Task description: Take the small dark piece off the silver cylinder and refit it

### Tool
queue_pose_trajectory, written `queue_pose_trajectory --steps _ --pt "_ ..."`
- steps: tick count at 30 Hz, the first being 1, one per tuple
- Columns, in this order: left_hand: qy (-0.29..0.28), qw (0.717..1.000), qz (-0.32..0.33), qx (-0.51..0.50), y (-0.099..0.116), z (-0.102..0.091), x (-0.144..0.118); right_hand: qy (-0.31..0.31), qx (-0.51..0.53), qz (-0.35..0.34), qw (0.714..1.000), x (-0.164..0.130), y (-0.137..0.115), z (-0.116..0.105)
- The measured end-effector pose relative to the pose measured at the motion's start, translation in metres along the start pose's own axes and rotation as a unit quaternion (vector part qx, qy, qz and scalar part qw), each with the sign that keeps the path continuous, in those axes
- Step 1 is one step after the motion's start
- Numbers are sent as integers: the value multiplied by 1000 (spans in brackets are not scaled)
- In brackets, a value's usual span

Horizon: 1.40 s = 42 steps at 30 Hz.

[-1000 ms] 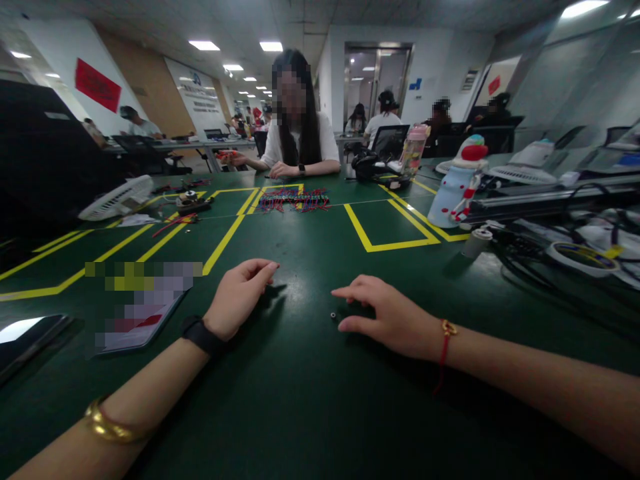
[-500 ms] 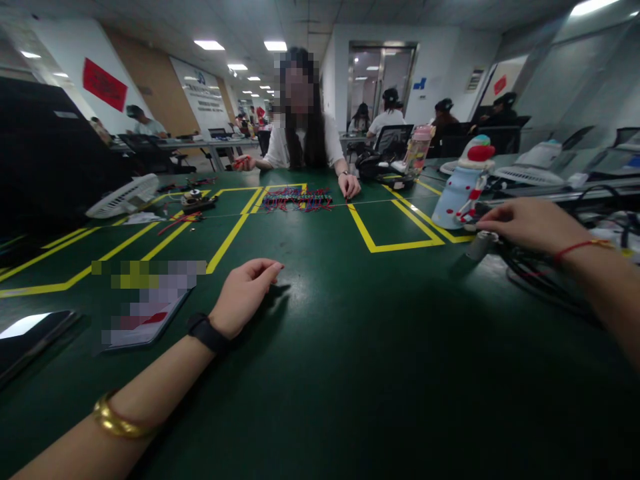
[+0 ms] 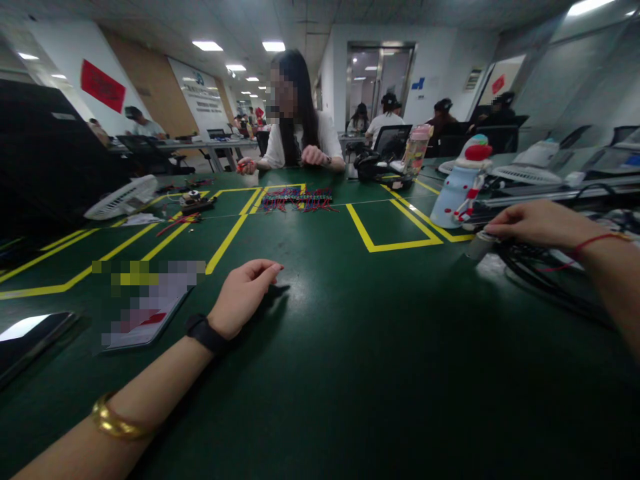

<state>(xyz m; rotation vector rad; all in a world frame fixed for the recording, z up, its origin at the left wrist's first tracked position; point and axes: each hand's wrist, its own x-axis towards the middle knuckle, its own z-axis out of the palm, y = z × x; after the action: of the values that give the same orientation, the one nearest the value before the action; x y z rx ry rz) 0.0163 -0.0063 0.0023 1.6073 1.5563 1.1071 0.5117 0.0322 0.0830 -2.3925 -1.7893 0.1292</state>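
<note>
My left hand hovers low over or rests on the green table, thumb and fingers pinched together. A tiny dark reddish spot shows at its fingertips; I cannot make out whether it is a held thing. Off to the right, my right hand is closed, its fingertips at the top of a small grey metal-looking cylinder. Black cables lie beneath that hand. Just behind it stands a light-blue bottle with a red and white figure on its lid.
Across the table sits a co-worker, behind a row of red and blue wires. Two phones, one smartphone and one blurred phone, lie at left. Yellow tape marks the tabletop. A white fan stands at far left.
My right hand has shifted slightly right and down, against the cylinder's top. My left hand stays put. The co-worker's hand has drawn back from the wires, and their head has turned.
</note>
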Motion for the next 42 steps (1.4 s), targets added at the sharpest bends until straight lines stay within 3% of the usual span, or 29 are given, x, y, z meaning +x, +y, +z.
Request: queue_pose_trajectory --steps 8,13,17,21,29,38,42 --pt "5 1000 3 7 0 1 0 -5 23 -33 999 0 4 0" --pt "5 1000 2 9 -1 1 1 -4 -14 4 1000 -3 -2 0" --pt "-3 1000 1 8 -2 -1 1 -1 12 -18 1000 -5 -3 -2" --pt "-1 1000 6 13 -3 -1 1 23 -13 10 1000 -4 -1 -2" --pt "-4 1000 8 22 -2 0 2 2 -43 9 999 2 -1 1" --pt "-9 1000 -2 25 -4 0 1 -15 -149 -34 988 -2 -12 9" --pt "-7 999 2 31 -4 0 2 32 -143 -60 987 -6 -19 16"
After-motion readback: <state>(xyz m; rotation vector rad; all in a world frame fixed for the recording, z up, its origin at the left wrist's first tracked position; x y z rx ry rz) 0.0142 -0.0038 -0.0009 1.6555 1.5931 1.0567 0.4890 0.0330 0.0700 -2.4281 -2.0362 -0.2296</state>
